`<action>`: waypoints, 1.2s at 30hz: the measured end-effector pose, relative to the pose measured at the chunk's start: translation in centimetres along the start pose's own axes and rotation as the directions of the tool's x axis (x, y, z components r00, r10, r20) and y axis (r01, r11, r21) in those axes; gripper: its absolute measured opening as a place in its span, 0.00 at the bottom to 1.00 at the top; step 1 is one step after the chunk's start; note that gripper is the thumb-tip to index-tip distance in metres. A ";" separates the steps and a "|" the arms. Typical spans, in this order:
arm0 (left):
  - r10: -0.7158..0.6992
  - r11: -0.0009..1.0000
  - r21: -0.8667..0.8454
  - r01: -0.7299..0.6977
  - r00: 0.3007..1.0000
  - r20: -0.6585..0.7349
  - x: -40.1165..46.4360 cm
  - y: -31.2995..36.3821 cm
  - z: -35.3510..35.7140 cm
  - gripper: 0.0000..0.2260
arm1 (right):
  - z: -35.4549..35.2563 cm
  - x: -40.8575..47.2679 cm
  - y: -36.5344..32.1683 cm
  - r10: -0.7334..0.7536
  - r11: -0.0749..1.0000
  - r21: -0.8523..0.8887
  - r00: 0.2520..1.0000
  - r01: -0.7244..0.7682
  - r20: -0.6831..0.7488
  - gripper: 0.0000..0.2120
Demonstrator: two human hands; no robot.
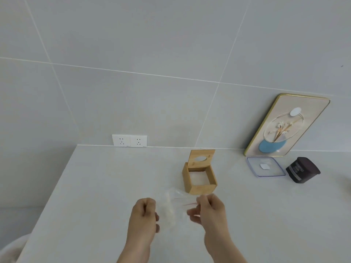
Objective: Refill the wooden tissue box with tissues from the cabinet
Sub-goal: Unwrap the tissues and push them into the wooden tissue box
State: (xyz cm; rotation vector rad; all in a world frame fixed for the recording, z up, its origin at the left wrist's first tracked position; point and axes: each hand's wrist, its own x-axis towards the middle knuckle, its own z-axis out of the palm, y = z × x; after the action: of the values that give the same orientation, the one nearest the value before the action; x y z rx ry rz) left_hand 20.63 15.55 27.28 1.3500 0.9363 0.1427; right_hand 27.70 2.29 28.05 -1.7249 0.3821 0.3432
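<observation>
Both hands, lower centre: left hand (145, 211) and right hand (209, 207) each closed in a pinch grip on a clear wrapper (175, 204), blurred, looks like the tissue pack's film. Light, flimsy, slippery; best held at edges. Box (199, 178) just behind on counter (95, 186), lid up, something white inside. Right side: clear lid (266, 166), dark jar (303, 169), tray (286, 126) leaning on wall. Nothing blocks the box.

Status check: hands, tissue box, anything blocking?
Left hand and right hand both gripping clear plastic wrapper. Wooden tissue box lid up, white inside. Path to box unobstructed.
</observation>
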 end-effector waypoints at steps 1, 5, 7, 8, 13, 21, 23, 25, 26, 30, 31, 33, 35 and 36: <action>0.020 0.998 0.056 -0.021 1.000 0.012 0.0 -0.2 -0.6 0.10 | -0.7 0.2 0.1 0.006 0.998 -0.063 0.999 -0.003 0.040 0.07; 0.150 0.948 0.277 -0.159 0.987 0.055 -0.8 -1.0 -1.5 0.09 | -1.5 0.2 1.3 -0.139 0.918 -0.372 0.990 0.139 0.028 0.08; 0.204 0.938 0.274 -0.213 0.977 0.061 -1.1 -0.9 -1.4 0.11 | -1.2 -0.2 1.1 -0.206 0.890 -0.407 0.978 0.207 0.047 0.08; 0.227 0.943 0.237 -0.232 0.973 0.048 -0.9 -0.8 -1.4 0.12 | -1.0 -0.4 0.9 -0.222 0.892 -0.385 0.972 0.235 0.079 0.08; 0.096 0.993 -0.070 -0.098 0.995 -0.041 0.6 -1.2 -2.6 0.11 | -1.1 -2.4 -2.0 -0.143 0.990 0.054 0.933 0.133 0.330 0.08; 0.086 0.931 -0.364 0.037 0.945 0.314 0.7 -1.7 -3.9 0.30 | -2.9 -2.8 -3.4 -0.124 0.955 0.296 0.913 0.004 0.389 0.07; 0.115 0.949 -0.312 -0.040 0.967 0.226 0.5 -1.7 -3.8 0.17 | -3.2 -2.4 -2.3 -0.174 0.981 0.130 0.951 0.145 0.256 0.04; 0.172 0.962 -0.237 -0.136 0.975 0.140 0.2 -1.3 -3.9 0.09 | -3.6 -2.1 -1.7 -0.244 0.969 0.020 0.947 0.245 0.211 0.12; 0.206 0.965 -0.189 -0.183 0.973 0.107 0.2 -1.2 -3.9 0.07 | -3.7 -1.9 -1.6 -0.254 0.966 0.014 0.935 0.258 0.247 0.14; 0.315 0.947 -0.068 -0.313 0.949 0.012 0.0 -0.6 -3.6 0.07 | -4.2 -2.2 -2.0 -0.197 0.979 0.049 0.860 0.197 0.470 0.06; 0.341 0.939 -0.034 -0.341 0.940 -0.005 0.0 -0.4 -3.5 0.07 | -4.4 -2.0 -1.9 -0.162 0.985 0.036 0.849 0.166 0.503 0.12; 0.394 0.919 0.032 -0.393 0.919 -0.029 -0.1 -0.2 -3.2 0.07 | -4.4 -2.2 -2.2 -0.115 0.991 0.005 0.823 0.135 0.557 0.17; 0.439 0.897 0.078 -0.435 0.897 -0.051 -0.3 0.0 -3.0 0.06 | -4.6 -2.2 -2.6 -0.085 0.992 -0.020 0.793 0.122 0.603 0.15; 0.459 0.887 0.090 -0.453 0.886 -0.060 -0.4 0.0 -2.9 0.06 | -4.7 -2.1 -2.8 -0.068 0.994 -0.029 0.778 0.110 0.624 0.15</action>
State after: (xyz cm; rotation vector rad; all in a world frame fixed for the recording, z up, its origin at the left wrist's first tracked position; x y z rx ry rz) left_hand 18.51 17.56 27.66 1.6279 0.6773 0.5316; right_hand 27.15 -1.73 32.30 -1.5747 -0.2026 0.8359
